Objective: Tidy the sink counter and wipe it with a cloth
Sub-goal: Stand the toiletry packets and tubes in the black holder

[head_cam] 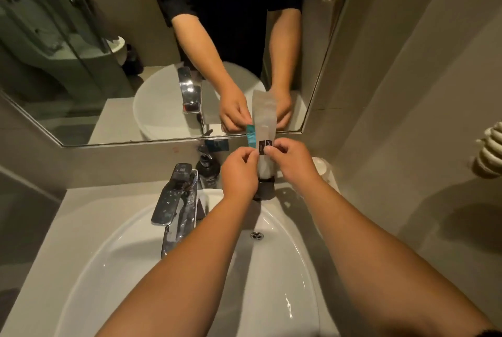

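Observation:
My left hand (239,173) and my right hand (292,162) are raised together at the back of the sink counter (81,201), in front of the mirror. A small teal sachet (251,137) is pinched in my left fingertips. My right thumb and fingers grip a long grey sachet (264,114) with black labels, held upright and touching the teal one. Just below both hands stands a dark cup (263,190) on the counter, partly hidden by them. No cloth is in view.
A chrome tap (176,201) stands at the left of the white basin (271,296), with a dark pump bottle (207,168) behind it. A white cup-like object (324,171) sits by the right wall. A coiled cord (491,152) hangs at the far right.

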`<state>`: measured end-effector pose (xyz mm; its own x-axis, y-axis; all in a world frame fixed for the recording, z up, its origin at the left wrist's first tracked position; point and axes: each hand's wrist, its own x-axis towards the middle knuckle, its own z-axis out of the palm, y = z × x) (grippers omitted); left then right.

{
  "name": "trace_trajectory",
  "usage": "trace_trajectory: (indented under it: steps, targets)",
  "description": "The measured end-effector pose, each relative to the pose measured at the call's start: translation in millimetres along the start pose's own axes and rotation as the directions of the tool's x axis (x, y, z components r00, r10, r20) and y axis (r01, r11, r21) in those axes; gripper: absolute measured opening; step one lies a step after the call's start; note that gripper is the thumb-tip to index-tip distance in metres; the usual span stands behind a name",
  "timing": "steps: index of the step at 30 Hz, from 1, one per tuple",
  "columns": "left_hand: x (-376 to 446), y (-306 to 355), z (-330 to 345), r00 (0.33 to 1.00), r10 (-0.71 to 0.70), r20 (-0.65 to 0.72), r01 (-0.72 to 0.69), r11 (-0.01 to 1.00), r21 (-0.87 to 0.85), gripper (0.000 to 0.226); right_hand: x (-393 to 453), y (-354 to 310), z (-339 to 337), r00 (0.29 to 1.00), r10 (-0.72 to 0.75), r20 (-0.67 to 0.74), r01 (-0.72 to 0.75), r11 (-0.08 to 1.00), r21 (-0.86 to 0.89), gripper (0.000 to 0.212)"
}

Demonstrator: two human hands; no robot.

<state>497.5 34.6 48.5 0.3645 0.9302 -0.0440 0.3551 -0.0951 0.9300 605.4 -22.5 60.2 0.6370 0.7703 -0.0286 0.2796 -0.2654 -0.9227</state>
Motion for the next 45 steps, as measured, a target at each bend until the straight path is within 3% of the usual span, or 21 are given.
trace_trajectory:
  steps: [5, 8, 11, 19, 24, 27, 33, 36, 39, 42, 45]
  targets:
    - [5.4, -29.0, 15.5, 0.991, -0.137, 0.006, 0.134, 0.978, 0.159, 0.016, 6.0, 35.9, 17.9, 0.998, 0.068, -0.001, -0.067, 0.983, -0.170, 0.017]
    - [6.9, -38.9, 18.3, 0.992, -0.128, -0.002, 0.125, 0.960, 0.249, 0.017, 7.8, 53.4, 26.4, 0.993, 0.112, -0.038, -0.118, 0.930, -0.348, 0.021]
    - [9.3, -44.4, 19.5, 0.993, -0.116, 0.024, 0.098, 0.917, 0.386, 0.020, 9.6, 60.4, 29.0, 0.983, 0.182, -0.027, -0.177, 0.896, -0.408, 0.023]
    - [6.4, -47.0, 16.3, 0.993, -0.117, 0.027, 0.091, 0.875, 0.475, 0.025, 11.6, 41.5, 27.6, 0.986, 0.148, 0.072, -0.082, 0.822, -0.563, 0.024]
    - [3.7, -42.1, 11.6, 0.991, -0.128, 0.033, 0.098, 0.879, 0.466, 0.027, 10.7, 32.9, 27.9, 0.982, 0.169, 0.083, -0.085, 0.792, -0.605, 0.021]
    - [-1.3, -38.4, 6.3, 0.996, -0.093, 0.014, 0.077, 0.887, 0.455, 0.027, 7.9, 32.7, 26.5, 0.977, 0.202, 0.072, -0.124, 0.806, -0.579, 0.034]
    - [-23.1, -33.5, -13.9, 0.998, -0.052, 0.027, 0.034, 0.888, 0.459, 0.033, -14.5, 20.7, 15.1, 0.988, 0.134, -0.080, -0.156, 0.833, -0.531, 0.050]
    - [-43.5, -30.9, -26.3, 0.986, 0.054, 0.155, -0.144, 0.740, 0.657, 0.035, -41.5, 15.9, 6.4, 0.997, -0.035, -0.065, -0.016, 0.753, -0.657, 0.046]
    - [-68.2, -30.3, -41.7, 0.924, 0.142, 0.356, -0.376, 0.519, 0.768, 0.037, -78.0, 19.3, -0.7, 0.979, -0.163, 0.126, 0.199, 0.584, -0.787, 0.048]
    - [-90.3, -30.9, -58.9, 0.867, 0.153, 0.474, -0.493, 0.394, 0.775, 0.037, -111.6, 21.4, -4.9, 0.941, -0.157, 0.301, 0.339, 0.465, -0.818, 0.052]
    - [-112.9, -36.9, -75.7, 0.841, 0.126, 0.527, -0.533, 0.365, 0.763, 0.036, -142.8, 22.3, -2.9, 0.917, -0.121, 0.380, 0.392, 0.445, -0.805, 0.052]
